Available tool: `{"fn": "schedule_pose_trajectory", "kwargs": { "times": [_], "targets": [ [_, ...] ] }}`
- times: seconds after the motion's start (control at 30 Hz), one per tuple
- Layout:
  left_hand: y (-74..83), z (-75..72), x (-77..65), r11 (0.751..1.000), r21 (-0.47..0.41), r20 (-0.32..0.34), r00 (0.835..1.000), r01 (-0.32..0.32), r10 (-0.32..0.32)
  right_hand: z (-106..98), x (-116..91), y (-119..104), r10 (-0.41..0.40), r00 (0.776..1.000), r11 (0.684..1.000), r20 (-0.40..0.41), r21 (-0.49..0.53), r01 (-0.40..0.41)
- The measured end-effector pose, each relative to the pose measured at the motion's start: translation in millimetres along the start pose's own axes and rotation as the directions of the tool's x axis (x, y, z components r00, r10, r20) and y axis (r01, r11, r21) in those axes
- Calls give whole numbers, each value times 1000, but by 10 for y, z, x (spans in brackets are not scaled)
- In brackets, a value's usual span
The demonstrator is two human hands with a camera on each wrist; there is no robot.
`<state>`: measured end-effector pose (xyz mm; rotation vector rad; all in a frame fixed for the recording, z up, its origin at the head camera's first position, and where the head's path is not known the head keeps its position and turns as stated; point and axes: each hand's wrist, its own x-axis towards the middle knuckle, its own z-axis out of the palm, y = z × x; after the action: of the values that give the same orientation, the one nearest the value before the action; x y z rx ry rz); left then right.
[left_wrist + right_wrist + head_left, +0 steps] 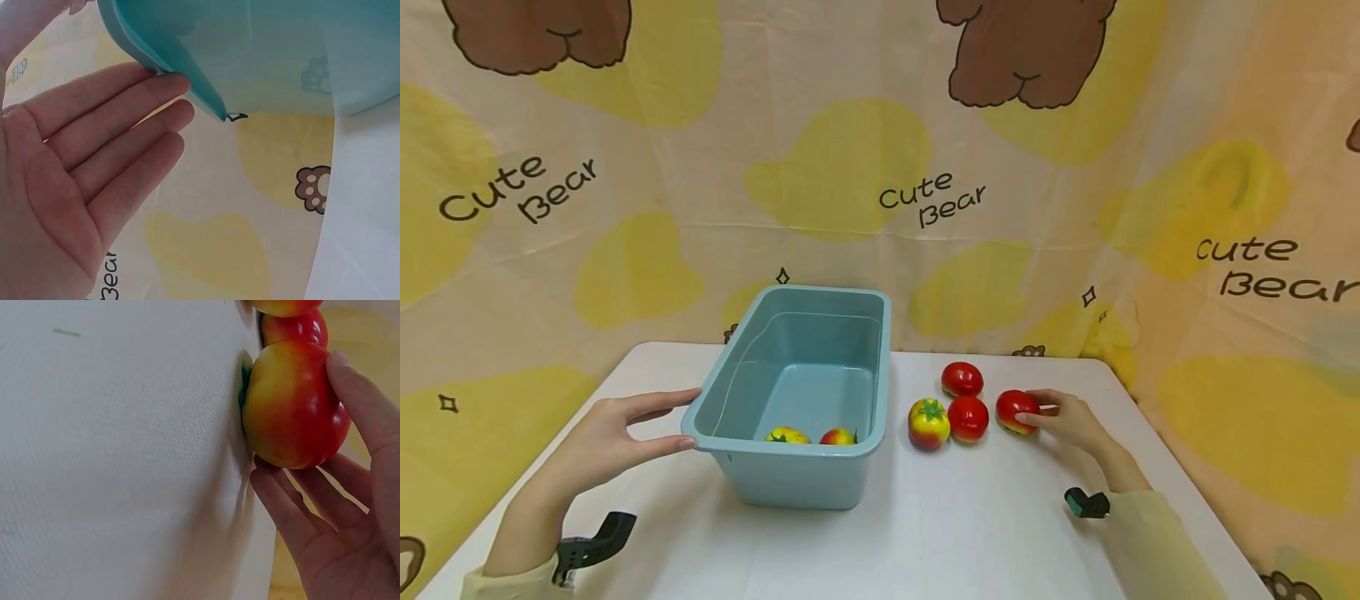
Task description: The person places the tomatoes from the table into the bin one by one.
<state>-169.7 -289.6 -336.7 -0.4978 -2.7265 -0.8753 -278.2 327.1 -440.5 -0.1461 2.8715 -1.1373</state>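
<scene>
On the right of the table, my right hand (1075,423) grips a red-and-yellow tomato (1013,412) between thumb and fingers. In the right wrist view the same tomato (294,406) has its green leafy top turned toward the table surface. My left hand (613,433) touches the near left corner of a blue-green plastic bin (797,479) with thumb and fingertips; its fingers (119,115) look straight in the left wrist view. Inside the bin, two tomatoes, a yellowish one (787,435) and a redder one (838,437), show partly above the near rim.
Between the bin and my right hand lie three more tomatoes: a yellow-red one (928,425) with its leafy top up, a red one (967,418) beside it, and another red one (962,379) behind. A patterned cloth (820,183) hangs behind the white table (940,533).
</scene>
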Motion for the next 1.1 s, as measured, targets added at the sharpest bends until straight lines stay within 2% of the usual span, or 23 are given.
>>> {"fn": "schedule_pose_trajectory", "kwargs": {
  "times": [0.27, 0.47, 0.7, 1.1],
  "targets": [
    [-8, 1, 1, 1000, 2, 1, 1000, 7, -7, 26, 4, -10, -5, 1000, 999, 9, -34, 5],
    [-29, 3, 13, 1000, 0, -10, 1000, -25, 25, 21, 0, -5, 13, 1000, 999, 4, -33, -13],
    [-3, -5, -4, 1000, 17, 11, 1000, 18, -18, 29, 4, -5, 17, 1000, 1000, 7, -22, -17],
    [-9, -6, 0, 1000, 12, 8, 1000, 10, -10, 25, 11, 5, 16, 1000, 1000, 8, -17, -16]
  ]
}}
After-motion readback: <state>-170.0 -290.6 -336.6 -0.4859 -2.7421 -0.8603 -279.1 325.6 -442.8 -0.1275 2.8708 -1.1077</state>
